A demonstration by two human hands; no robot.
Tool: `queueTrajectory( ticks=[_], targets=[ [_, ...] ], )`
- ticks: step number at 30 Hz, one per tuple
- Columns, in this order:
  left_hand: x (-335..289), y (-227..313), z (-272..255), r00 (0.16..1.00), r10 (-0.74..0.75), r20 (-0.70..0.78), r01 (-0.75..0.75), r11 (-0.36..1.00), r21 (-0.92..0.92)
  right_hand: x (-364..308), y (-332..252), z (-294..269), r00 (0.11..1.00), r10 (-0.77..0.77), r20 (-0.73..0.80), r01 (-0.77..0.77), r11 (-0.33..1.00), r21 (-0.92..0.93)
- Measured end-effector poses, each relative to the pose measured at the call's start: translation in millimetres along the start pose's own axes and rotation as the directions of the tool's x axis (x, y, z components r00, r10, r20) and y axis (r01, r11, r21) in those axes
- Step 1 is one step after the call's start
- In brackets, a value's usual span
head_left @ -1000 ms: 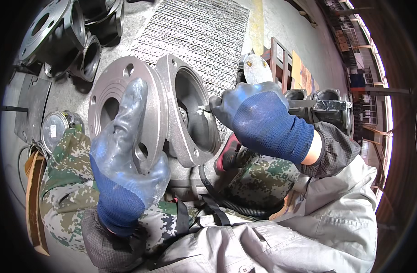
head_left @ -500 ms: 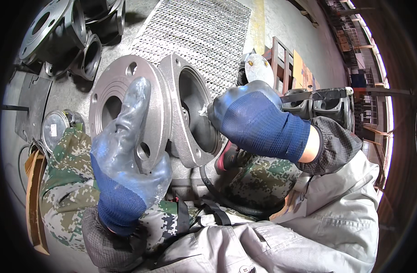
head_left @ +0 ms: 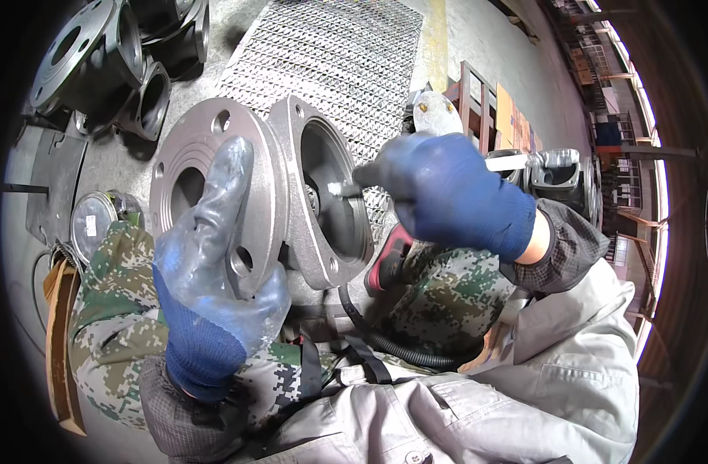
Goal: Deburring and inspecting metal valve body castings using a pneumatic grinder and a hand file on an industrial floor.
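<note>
The grey flanged casting [head_left: 270, 185] sits between the hands, the left hand [head_left: 207, 263] spread against it, the right hand [head_left: 447, 185] closed around a slim tool [head_left: 512, 162] pointing toward it.

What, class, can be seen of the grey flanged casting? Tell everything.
The grey flanged casting looks like matte metal. Its round flange, facing left, has concentric rings around a central hole and smaller rim holes. An angular flange with corner holes surrounds a bore facing right. Both flanges stand on edge before the person; the left hand grips the round one. The right hand holds a whitish-tipped tool at the bore's mouth; blur hides any contact.
</note>
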State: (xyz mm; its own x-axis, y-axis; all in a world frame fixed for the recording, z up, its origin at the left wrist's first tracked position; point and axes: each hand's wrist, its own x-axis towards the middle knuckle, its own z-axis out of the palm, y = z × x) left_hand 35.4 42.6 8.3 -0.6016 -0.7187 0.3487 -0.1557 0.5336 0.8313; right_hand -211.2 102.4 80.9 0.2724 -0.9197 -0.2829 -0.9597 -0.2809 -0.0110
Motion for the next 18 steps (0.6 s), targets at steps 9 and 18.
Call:
queueTrajectory(
  ticks=[9,18],
  targets=[
    [10.0,8.8,-2.7,0.995,-0.08,0.057,0.085,0.993,-0.087,-2.2,-5.2,35.4,0.664,0.736,0.131,-0.215,0.02,0.976],
    [6.7,1.6,-0.6,1.0,-0.01,0.002,0.01,1.0,0.003,22.2,-25.3,97.3,0.725,0.683,0.093,-0.461,0.381,0.802]
  ],
)
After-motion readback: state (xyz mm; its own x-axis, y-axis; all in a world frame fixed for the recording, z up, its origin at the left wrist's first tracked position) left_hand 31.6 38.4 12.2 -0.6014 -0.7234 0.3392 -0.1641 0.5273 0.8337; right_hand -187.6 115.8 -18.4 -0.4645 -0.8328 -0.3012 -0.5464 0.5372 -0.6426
